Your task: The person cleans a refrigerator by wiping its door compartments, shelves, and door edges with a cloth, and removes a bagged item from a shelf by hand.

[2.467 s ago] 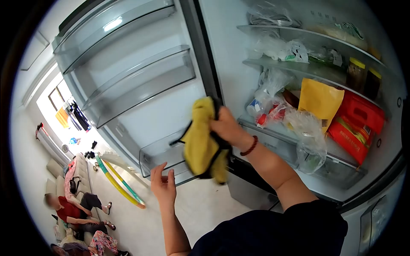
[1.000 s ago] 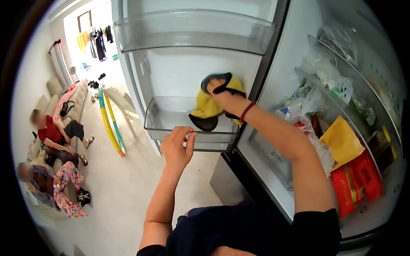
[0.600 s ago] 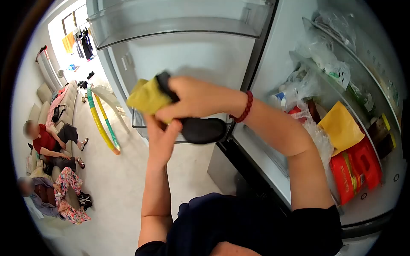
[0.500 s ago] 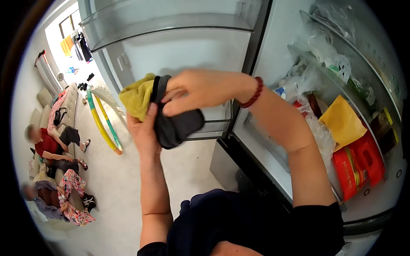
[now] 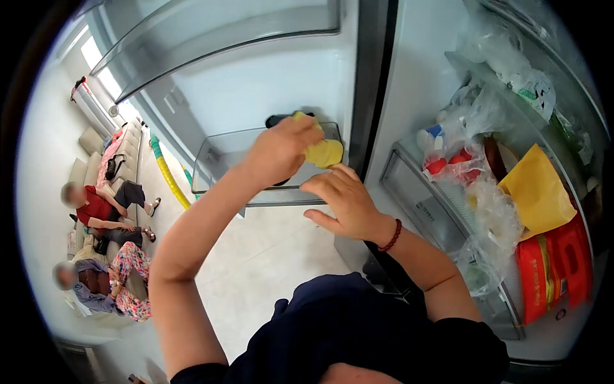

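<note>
Two hands of ours are at the low, clear door bin (image 5: 224, 153) of the opened refrigerator (image 5: 428, 70), with a bunched yellow cloth (image 5: 325, 153) at the bin's right end. Our left hand (image 5: 278, 150) is the nearer one: it lies over the cloth, its fingers bent and, as far as we can judge, pinching it, though their tips are hidden. From those fingers the yellow part sticks out toward our right, while a dark part (image 5: 286, 120) shows beyond the knuckles, near the door panel (image 5: 256, 83). Crumpled as it is, we find no firm long axis; what shows of the yellow slopes down toward our right hand (image 5: 348, 205). That hand, a dark red bracelet (image 5: 392, 237) at its wrist, has its fingers stretched out and thumb spread away, gripping nothing. One fingertip is right at the cloth's lower edge; we cannot tell whether they touch. Well apart, farther right, are plastic bags (image 5: 492, 230), a yellow packet (image 5: 538, 191) and a red package (image 5: 553, 272).
</note>
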A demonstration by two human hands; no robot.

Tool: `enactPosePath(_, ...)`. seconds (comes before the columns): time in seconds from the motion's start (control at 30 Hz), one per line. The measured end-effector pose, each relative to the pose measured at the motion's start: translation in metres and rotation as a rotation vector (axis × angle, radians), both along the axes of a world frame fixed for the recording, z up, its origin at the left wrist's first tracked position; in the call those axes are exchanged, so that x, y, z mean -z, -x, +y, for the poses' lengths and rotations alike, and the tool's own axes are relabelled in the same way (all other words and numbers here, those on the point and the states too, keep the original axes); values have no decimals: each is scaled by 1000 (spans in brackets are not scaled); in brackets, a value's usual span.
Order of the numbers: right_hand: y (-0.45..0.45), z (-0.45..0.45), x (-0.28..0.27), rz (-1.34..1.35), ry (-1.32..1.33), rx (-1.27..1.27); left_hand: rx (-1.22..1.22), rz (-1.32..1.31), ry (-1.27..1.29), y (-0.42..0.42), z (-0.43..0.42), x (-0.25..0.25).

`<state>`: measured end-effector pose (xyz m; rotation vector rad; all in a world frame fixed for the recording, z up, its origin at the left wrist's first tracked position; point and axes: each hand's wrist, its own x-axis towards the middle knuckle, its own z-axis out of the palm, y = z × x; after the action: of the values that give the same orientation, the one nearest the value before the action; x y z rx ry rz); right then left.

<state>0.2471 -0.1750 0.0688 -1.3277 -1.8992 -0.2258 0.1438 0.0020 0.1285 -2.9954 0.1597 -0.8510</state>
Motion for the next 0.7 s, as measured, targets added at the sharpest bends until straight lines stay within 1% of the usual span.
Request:
enactPosePath(0.03,0,0,0,0,-25,4,3,76,-148,-13,0,5)
enactPosePath(0.13,2,-2,2,22,-35,-2,91,107,-542,-40,10,15)
enactPosePath(0.23,-1,-2,4,15,-46,-15,124,89,-667,-46,23,23)
enactPosePath(0.33,-3,-5,3,-6,-29,-21,30,140,-670,-35,30,30)
enactPosePath(0.43,-5,-8,1,1,-21,-32,-62,143,-589,-10,48,36)
enactPosePath(0.47,-5,-7,1,4,-31,-38,-156,276,-536,1,50,31)
enactPosePath(0.57,-2,-6,3,8,-54,-52,-441,457,-474,29,57,17)
enactPosePath(0.67,3,0,4,3,-61,-29,-803,737,-443,59,86,-10)
enactPosePath(0.7,3,1,4,2,-63,-14,-853,644,-386,62,90,-14)
